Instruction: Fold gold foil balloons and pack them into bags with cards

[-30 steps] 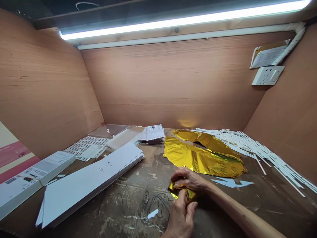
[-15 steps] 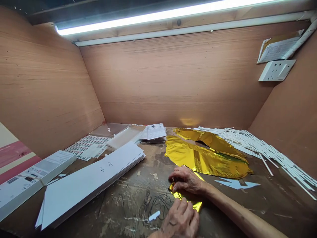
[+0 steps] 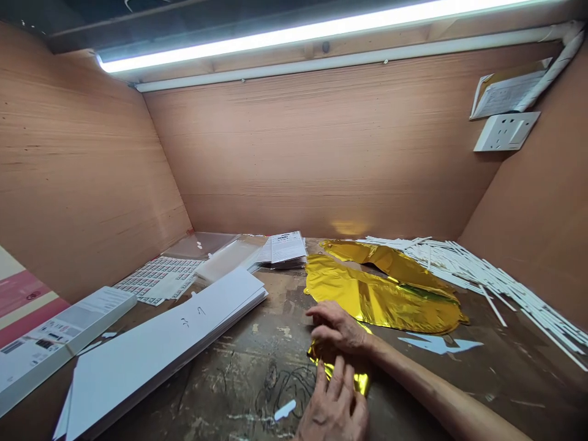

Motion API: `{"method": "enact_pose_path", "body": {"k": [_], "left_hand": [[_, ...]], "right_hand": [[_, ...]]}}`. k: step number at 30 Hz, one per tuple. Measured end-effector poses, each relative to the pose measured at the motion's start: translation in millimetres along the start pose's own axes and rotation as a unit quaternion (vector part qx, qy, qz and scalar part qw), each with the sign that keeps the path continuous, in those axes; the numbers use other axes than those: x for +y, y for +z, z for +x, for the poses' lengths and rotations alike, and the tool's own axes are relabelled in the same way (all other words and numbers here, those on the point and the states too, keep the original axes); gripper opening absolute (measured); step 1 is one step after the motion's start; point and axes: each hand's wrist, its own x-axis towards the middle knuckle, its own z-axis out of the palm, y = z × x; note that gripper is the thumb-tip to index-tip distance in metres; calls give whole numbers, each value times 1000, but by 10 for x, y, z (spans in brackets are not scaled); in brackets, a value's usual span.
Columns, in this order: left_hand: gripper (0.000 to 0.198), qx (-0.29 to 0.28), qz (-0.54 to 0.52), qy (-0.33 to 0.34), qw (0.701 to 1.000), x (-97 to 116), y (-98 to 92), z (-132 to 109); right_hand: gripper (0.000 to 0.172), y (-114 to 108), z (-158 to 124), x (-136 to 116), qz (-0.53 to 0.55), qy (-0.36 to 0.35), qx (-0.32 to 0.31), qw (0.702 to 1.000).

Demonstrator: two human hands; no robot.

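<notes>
A small strip of gold foil (image 3: 362,382), crinkled and partly folded, lies on the scarred wooden tabletop (image 3: 257,373) under both my hands. My right hand (image 3: 337,327) comes in from the right and presses down on its upper side, fingers pointing left. My left hand (image 3: 333,407) rises from the bottom edge, its fingertips on the strip's near side. Much of the strip is hidden by my hands. Just beyond my right hand lie two large gold foil balloon shapes (image 3: 379,300).
A stack of long white boards (image 3: 160,343) lies to the left, beside a white box (image 3: 64,331). Sticker sheets (image 3: 158,278), clear plastic sleeves (image 3: 225,260) and a booklet (image 3: 287,248) lie behind. Many white sticks (image 3: 478,275) fill the right side. Wooden walls enclose the table.
The foil strip lies flatter and wider than a second ago, when it was bunched. My right hand has shifted up and left, its fingers more extended, and my left hand sits lower.
</notes>
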Motion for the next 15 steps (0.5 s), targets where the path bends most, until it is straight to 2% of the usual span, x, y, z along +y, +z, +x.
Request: {"method": "enact_pose_path", "body": {"k": [2,4,7,10,13,15], "left_hand": [[34,-7,-12,-26,1000,-11,7,-4],[48,-28,-55,-52,997,-39,-11,3],[64,-84,-145,-100,981,-103,-90,36],[72,-143,-211,-132,958,-153,-190,84],[65,-187,-258,-173,932,-177,-281,162],[58,-206,-283,-200,915,-201,-350,230]], "right_hand": [[23,-209,-75,-49,-1,25,44,999],[19,-428,-255,-160,-22,22,57,998],[19,-574,-634,-399,-116,-25,-10,993],[25,-437,-934,-587,-220,-72,-44,972],[32,-210,-1030,-630,-272,-118,-3,955],[33,-108,-1017,-600,-279,-132,2,951]]}}
